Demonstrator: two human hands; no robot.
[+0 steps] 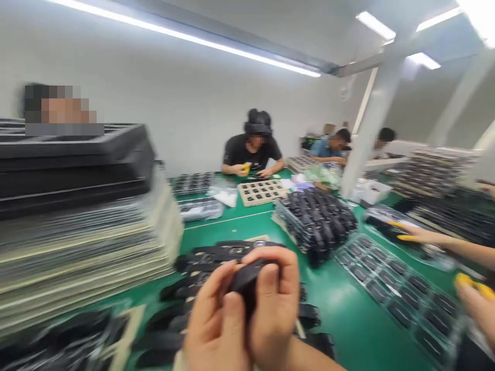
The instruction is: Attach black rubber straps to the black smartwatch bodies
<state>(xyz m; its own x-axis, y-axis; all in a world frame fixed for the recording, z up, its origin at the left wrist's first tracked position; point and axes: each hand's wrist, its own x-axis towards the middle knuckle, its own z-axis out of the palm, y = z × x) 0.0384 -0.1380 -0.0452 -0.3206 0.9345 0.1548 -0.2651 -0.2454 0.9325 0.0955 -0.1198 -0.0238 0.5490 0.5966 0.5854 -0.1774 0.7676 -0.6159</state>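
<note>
Both of my hands meet low in the middle of the view around one small black part (247, 278). My left hand (216, 319) wraps it from the left. From the right, my right hand (276, 299) closes its fingers over the part's top. Just beyond my hands, several similar black parts (216, 255) lie spread on the green table (247, 221). The picture is blurred, so the part's shape is unclear.
A tall stack of trays (77, 226) stands at left. A heap of black parts (317, 216) and a clear tray of parts (394, 283) lie right. A co-worker's hands with yellow fingertips (410, 234) reach in from the right. Other people sit at the far end.
</note>
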